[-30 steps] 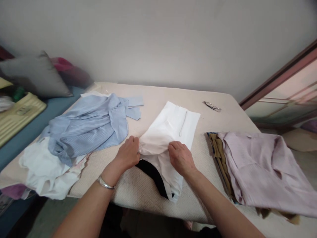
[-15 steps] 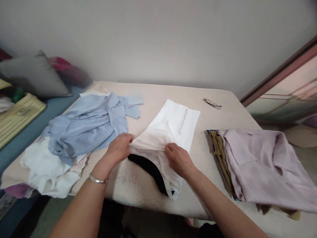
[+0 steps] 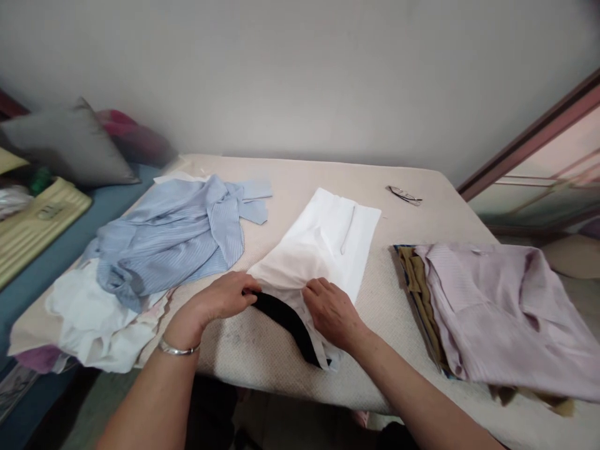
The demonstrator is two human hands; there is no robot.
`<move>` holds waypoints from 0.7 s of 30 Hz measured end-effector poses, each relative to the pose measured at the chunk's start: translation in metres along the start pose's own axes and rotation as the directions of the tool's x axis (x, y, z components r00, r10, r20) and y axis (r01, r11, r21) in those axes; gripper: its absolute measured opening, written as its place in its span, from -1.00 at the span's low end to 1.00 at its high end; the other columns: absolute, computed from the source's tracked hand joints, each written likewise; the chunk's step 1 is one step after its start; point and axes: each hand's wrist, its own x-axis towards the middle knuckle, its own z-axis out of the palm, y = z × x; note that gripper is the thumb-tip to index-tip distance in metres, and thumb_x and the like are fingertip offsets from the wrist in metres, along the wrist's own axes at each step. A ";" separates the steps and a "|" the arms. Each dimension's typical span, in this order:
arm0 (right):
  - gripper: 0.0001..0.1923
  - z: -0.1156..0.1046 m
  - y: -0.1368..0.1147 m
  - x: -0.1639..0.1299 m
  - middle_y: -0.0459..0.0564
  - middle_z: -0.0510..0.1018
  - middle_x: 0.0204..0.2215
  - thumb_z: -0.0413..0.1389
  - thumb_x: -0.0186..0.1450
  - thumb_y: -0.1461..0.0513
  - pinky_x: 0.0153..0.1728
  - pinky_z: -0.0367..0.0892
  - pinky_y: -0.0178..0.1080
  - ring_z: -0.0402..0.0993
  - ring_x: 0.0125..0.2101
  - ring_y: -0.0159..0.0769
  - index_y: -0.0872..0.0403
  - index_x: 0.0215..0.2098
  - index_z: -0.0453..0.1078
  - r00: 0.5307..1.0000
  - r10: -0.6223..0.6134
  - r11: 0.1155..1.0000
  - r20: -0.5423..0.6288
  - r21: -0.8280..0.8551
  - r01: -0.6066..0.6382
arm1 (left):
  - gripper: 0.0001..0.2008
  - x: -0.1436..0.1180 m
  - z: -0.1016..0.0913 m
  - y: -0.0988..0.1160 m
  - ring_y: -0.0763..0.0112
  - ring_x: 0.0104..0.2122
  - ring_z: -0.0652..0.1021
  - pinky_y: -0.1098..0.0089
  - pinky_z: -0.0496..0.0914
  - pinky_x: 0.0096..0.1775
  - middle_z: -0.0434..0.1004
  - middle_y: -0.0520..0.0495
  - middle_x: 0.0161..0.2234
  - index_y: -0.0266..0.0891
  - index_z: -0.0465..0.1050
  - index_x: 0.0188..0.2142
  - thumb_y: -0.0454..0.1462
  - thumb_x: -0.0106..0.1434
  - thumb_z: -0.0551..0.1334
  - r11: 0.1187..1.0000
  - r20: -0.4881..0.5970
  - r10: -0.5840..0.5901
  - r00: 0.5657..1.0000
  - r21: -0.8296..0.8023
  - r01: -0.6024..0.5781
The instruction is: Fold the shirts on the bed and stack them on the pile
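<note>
Yellow ridged box [image 3: 47, 215] lies at the left edge, cut off by the frame; grey cushion [image 3: 70, 144] leans behind it, upper left, with a pink cloth [image 3: 134, 136] just to its right, blurred. Lower left: white heap [image 3: 96, 312] of cloth on the table [image 3: 450, 219], its near side hanging over the edge. Blue striped shirt [image 3: 173, 231], crumpled, overlaps the heap from above and runs to left of centre. Left hand [image 3: 222, 296], below centre, bangle [image 3: 178, 350] at the wrist: thumb and fingers pinch the left end of a black band [image 3: 288, 320] on the white garment [image 3: 319, 231]. Garment lies at frame centre, flat in its upper part, a thin line along its right side, rumpled between the two hands; band curves down to lower centre. Right hand [image 3: 331, 312], on the garment's lower part: fingers curled together and touching the cloth; thumb hidden, so cannot tell whether it pinches. Glasses [image 3: 404, 196] rest on the table at upper right, apart from the garment. Right edge: mauve shirt [image 3: 501, 312], folded, on top of brown cloth [image 3: 415, 278] whose left side protrudes.
</note>
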 end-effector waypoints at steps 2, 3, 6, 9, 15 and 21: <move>-0.83 0.000 0.000 0.002 0.12 0.50 -0.05 0.02 0.34 0.40 -0.04 0.32 -0.12 0.36 -0.03 -0.14 0.09 -0.20 0.42 1.000 -0.020 1.000 -0.016 0.021 0.020 | -0.77 -0.002 -0.003 0.000 0.25 -0.14 0.57 0.35 0.35 -0.05 0.65 -0.04 -0.20 -0.10 0.63 -0.21 -0.27 0.23 0.19 1.000 -0.008 -0.002 1.000 -0.013 0.002; -0.81 -0.001 -0.001 0.002 0.14 0.47 0.06 0.02 0.35 0.38 0.03 0.30 -0.09 0.32 0.09 -0.10 0.09 -0.15 0.43 0.998 -0.048 0.998 -0.030 0.038 0.049 | -0.77 -0.003 -0.004 0.000 0.25 -0.14 0.57 0.35 0.35 -0.06 0.65 -0.03 -0.20 -0.09 0.63 -0.20 -0.27 0.23 0.19 1.000 -0.005 -0.003 1.000 -0.014 0.002; -0.69 0.002 -0.005 0.004 0.10 0.30 0.30 0.02 0.37 0.34 0.23 0.14 0.03 0.07 0.33 -0.06 0.07 0.04 0.42 0.990 -0.135 0.986 -0.049 0.087 0.139 | -0.77 -0.006 -0.006 0.000 0.24 -0.12 0.56 0.35 0.35 -0.06 0.65 -0.04 -0.18 -0.09 0.63 -0.19 -0.25 0.24 0.20 1.000 0.021 -0.004 1.000 0.001 0.004; -0.58 0.007 -0.008 0.005 0.06 0.28 0.33 -0.02 0.40 0.34 0.31 0.03 0.07 0.02 0.37 -0.10 0.05 0.19 0.35 0.991 -0.128 0.984 -0.045 0.119 0.132 | -0.77 -0.006 -0.004 0.002 0.24 -0.12 0.57 0.35 0.34 -0.06 0.65 -0.04 -0.17 -0.08 0.62 -0.19 -0.25 0.24 0.19 1.000 0.038 -0.006 0.999 0.012 0.006; -0.48 0.005 -0.008 0.005 0.13 0.13 0.40 -0.08 0.41 0.35 0.33 0.03 0.07 -0.03 0.40 -0.10 0.15 0.33 0.20 0.990 -0.085 0.984 -0.115 0.149 0.102 | -0.81 -0.005 -0.003 0.005 0.27 -0.18 0.57 0.36 0.34 -0.12 0.64 -0.03 -0.24 -0.10 0.59 -0.27 -0.27 0.24 0.18 1.000 0.060 0.005 0.998 0.026 -0.007; -0.78 -0.003 -0.006 0.002 0.15 0.45 0.19 0.08 0.41 0.18 0.31 0.06 0.12 0.24 0.27 -0.06 0.10 -0.05 0.46 0.991 -0.123 0.973 -0.048 0.192 0.130 | -0.89 0.004 0.004 0.010 0.22 -0.31 0.53 0.30 0.31 -0.29 0.55 -0.08 -0.32 -0.19 0.45 -0.26 -0.29 0.22 0.18 0.947 -0.218 -0.252 0.943 0.145 0.286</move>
